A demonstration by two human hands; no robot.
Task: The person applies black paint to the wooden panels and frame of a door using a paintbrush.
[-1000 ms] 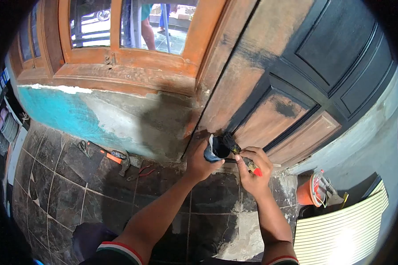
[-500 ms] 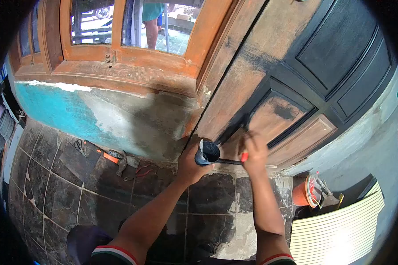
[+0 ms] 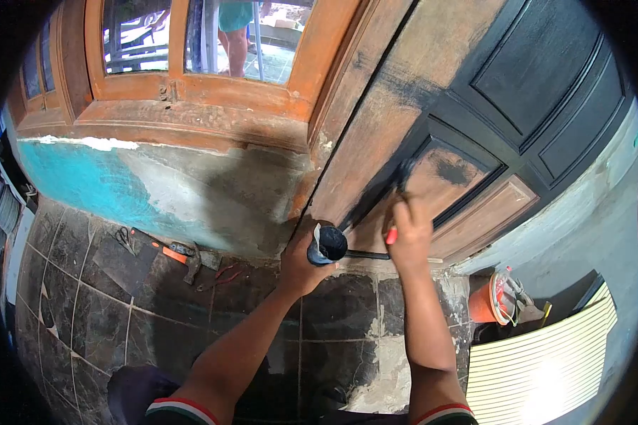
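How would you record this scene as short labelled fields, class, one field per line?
Left hand: holds a cup, dark inside
Right hand: holds a red-handled brush at the door
Door: part black, part brown
Floor, left: scissors, hammer, red-handled pliers
Right side: orange bucket, striped sheet
Beyond window: a person's legs

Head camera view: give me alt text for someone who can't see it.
A person's right hand holds a brush at a partly blackened wooden door, while the left hand holds a cup of dark paint. A hammer and pliers lie on the tiled floor; an orange bucket stands right.
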